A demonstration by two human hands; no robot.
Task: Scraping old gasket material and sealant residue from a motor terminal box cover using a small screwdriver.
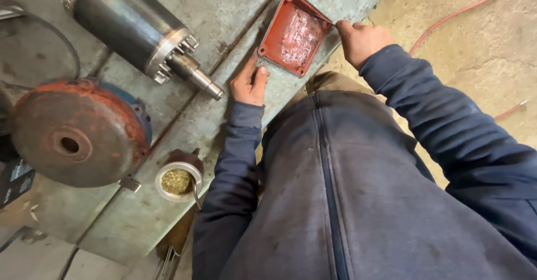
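The red metal cover (pixel 295 34) lay hollow-side up at the table (pixel 235 12) edge; the left hand (pixel 249 81) pressed flat beside it, the right hand (pixel 362 39) pinched its corner — a careless push could drop it onto the floor (pixel 475 34).

Left hand (pixel 249 81) is pressing flat on the metal bench (pixel 224 12) right by the red cover (pixel 295 33), right hand (pixel 362 41) is gripping the cover's far right corner. Rotor shaft (pixel 137 31) and rusty end cap (pixel 75 132) are sitting further left.

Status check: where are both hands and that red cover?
Left hand flat on bench, touching red cover. Right hand at its far corner. Motor shaft close beside left hand.
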